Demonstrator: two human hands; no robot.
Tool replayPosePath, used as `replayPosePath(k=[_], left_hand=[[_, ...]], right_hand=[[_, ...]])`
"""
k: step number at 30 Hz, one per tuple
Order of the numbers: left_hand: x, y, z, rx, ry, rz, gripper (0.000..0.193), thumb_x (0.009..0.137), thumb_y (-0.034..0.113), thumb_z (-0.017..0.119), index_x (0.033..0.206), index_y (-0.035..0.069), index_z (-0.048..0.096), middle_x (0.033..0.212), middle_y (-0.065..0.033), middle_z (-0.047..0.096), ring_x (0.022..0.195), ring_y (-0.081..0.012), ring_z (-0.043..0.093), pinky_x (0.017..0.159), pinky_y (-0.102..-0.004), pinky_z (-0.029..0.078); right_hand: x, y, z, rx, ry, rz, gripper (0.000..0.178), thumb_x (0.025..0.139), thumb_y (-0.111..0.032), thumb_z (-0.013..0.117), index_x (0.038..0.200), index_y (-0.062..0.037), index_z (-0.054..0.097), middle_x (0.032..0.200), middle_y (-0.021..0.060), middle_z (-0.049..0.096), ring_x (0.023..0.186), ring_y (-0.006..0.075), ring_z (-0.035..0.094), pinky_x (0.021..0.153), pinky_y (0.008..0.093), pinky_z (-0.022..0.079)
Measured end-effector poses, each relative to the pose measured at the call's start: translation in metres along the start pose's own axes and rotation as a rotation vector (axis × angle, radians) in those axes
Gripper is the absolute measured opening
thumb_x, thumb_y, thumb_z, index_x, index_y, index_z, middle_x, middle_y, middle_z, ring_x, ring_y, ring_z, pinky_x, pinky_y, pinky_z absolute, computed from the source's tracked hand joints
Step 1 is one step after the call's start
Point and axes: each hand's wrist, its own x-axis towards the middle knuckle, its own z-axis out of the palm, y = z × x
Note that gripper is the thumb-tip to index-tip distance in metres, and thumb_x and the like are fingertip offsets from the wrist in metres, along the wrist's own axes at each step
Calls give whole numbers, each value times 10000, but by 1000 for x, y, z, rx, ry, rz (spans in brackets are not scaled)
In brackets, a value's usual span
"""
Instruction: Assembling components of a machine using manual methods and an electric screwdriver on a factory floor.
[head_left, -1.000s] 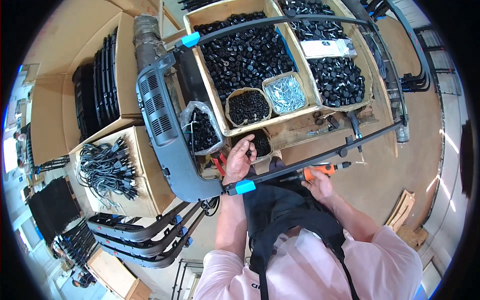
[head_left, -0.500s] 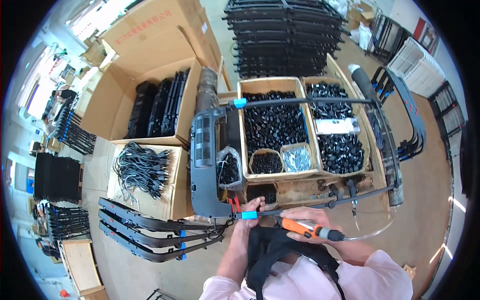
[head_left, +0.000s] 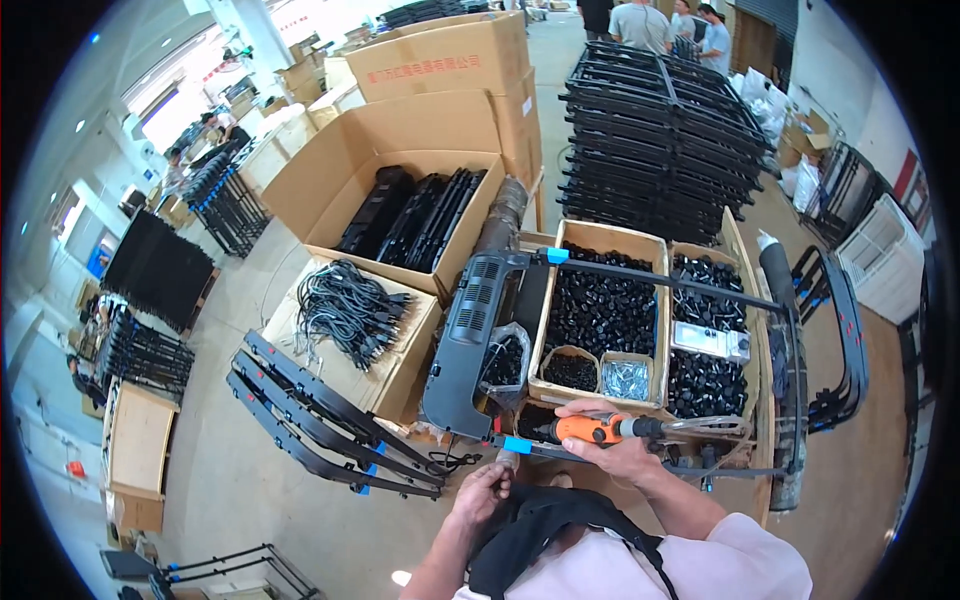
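Observation:
My right hand (head_left: 622, 458) grips an orange power screwdriver (head_left: 592, 429), held level above the near bar of a black frame. Its dark tip points left, over a small box of dark screws (head_left: 533, 421). A pale clear hose (head_left: 700, 424) trails off the tool's right end. My left hand (head_left: 485, 492) is just below the frame's near-left corner, fingers curled together; what they hold, if anything, I cannot make out. The black frame has a vented plastic housing (head_left: 462, 340) on its left and blue tape (head_left: 517, 445) on its near bar.
Under the frame lies a wooden tray with a carton of black caps (head_left: 606, 309) and a bag of small parts (head_left: 505, 360). Coiled black cables (head_left: 352, 310) lie on a box at left. Curved black bars (head_left: 320, 420) stand near it. Stacked black frames (head_left: 660, 150) rise behind; people work far off.
The view has tipped upward. My right hand has raised the screwdriver and turned it level over the near bar. My left hand has come off the taped corner toward me.

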Motion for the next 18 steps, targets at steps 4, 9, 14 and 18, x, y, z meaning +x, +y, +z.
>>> replayPosePath(k=[4,9,14,18], left_hand=[[-21,37,28,-40,14,94,268,1115,311,572,1070,55,635,842,21,546,711,-83,511,562,-235,395],[5,78,57,-194,13,80,315,1123,398,542,1020,109,610,769,52,499,641,-74,443,522,-236,348],[55,121,76,-454,-153,96,290,1121,353,554,1151,78,641,850,36,555,701,-103,500,562,-243,403],[85,151,73,-542,-176,57,274,1108,334,586,1175,74,641,854,29,566,713,-108,524,564,-241,430]], right_hand=[[18,2,5,285,79,-3,521,903,-50,808,1365,-42,566,1307,142,698,1200,214,672,1069,392,540],[45,1,17,325,109,-106,553,902,-16,784,1391,-15,524,1332,190,685,1259,267,659,1091,430,539],[81,-6,36,237,143,-118,554,915,-27,769,1400,4,503,1342,203,674,1263,271,654,1107,421,524],[117,-5,56,173,163,-93,545,919,-26,765,1398,1,505,1335,200,677,1253,263,657,1100,418,528]])
